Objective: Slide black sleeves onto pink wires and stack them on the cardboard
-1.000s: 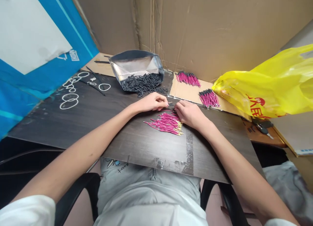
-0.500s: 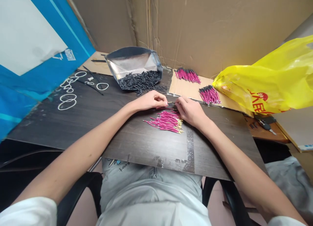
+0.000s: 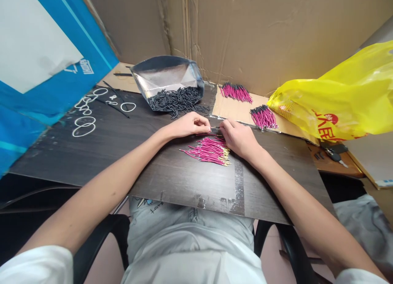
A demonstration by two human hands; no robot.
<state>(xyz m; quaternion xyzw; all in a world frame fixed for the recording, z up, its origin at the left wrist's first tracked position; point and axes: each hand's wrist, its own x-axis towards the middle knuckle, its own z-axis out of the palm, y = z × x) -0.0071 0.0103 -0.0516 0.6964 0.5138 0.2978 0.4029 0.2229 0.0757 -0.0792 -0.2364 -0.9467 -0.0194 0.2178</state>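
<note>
My left hand (image 3: 194,125) is closed in a pinch at the middle of the table, on what looks like a short wire with a metal tip poking out at the fingertips. Facing it a small gap away, my right hand (image 3: 238,137) pinches a thin black sleeve; its fingertips are partly hidden. Just below both hands lies a loose pile of pink wires (image 3: 210,150), with gold terminals at their right ends. Beyond the left hand, an open foil-lined pouch (image 3: 168,77) lies on its side, with many short black sleeves (image 3: 176,100) spilling from it.
Two bundles of pink wires with black ends, a far one (image 3: 236,93) and a nearer one (image 3: 264,117), lie on a cardboard sheet (image 3: 229,109). A yellow plastic bag (image 3: 334,95) overhangs its right end. White rubber bands (image 3: 84,126) lie at left. A cardboard wall (image 3: 245,34) stands behind.
Both hands stay almost in place, still pinching close together. The fingertips and the small parts between them have shifted slightly. The wire pile and bundles look unchanged.
</note>
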